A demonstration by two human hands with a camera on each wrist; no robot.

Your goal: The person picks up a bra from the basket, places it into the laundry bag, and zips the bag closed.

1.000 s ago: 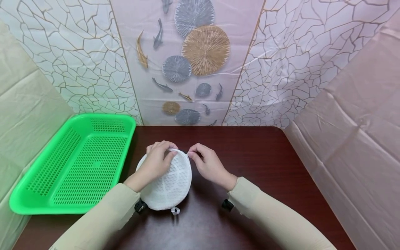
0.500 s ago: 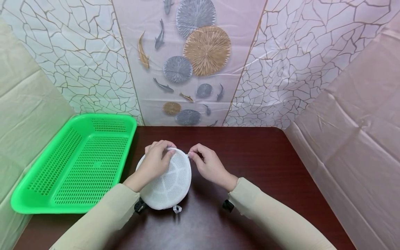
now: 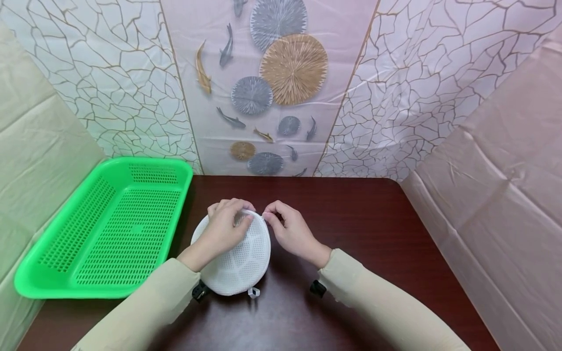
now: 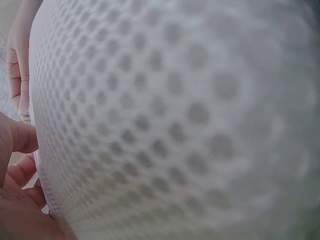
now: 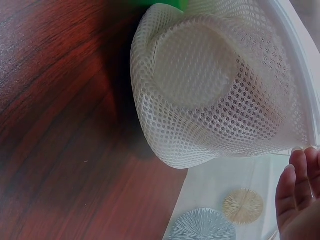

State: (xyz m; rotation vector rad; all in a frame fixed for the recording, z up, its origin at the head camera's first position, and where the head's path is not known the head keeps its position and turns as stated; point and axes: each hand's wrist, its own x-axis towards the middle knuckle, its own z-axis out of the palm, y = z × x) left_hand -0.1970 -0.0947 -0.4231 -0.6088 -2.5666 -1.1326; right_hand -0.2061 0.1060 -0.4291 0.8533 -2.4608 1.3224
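A round white mesh laundry bag (image 3: 246, 263) is held up over the table, its circular face toward the head camera. My left hand (image 3: 224, 230) grips its far rim, thumb on the mesh and fingers behind the edge. At the rim's upper right, my right hand (image 3: 291, 231) pinches something small, which looks like the zipper pull; the fingertips hide it. The right wrist view shows the bag's sagging mesh body (image 5: 200, 120) and the white edge band (image 5: 299, 70). Mesh (image 4: 150, 110) fills most of the left wrist view. A small white loop (image 3: 253, 292) hangs from the near rim.
A green plastic basket (image 3: 136, 229) with slotted walls and floor stands on the left of the dark red-brown table (image 3: 351, 209). Patterned sheeting (image 3: 281, 146) rises behind the table, with plain beige sheets at both sides. A black band (image 3: 318, 288) shows below the right cuff.
My left hand has shifted slightly right along the rim, and the bag has turned a little, its loop moving right. My right hand keeps its pinch at nearly the same spot.
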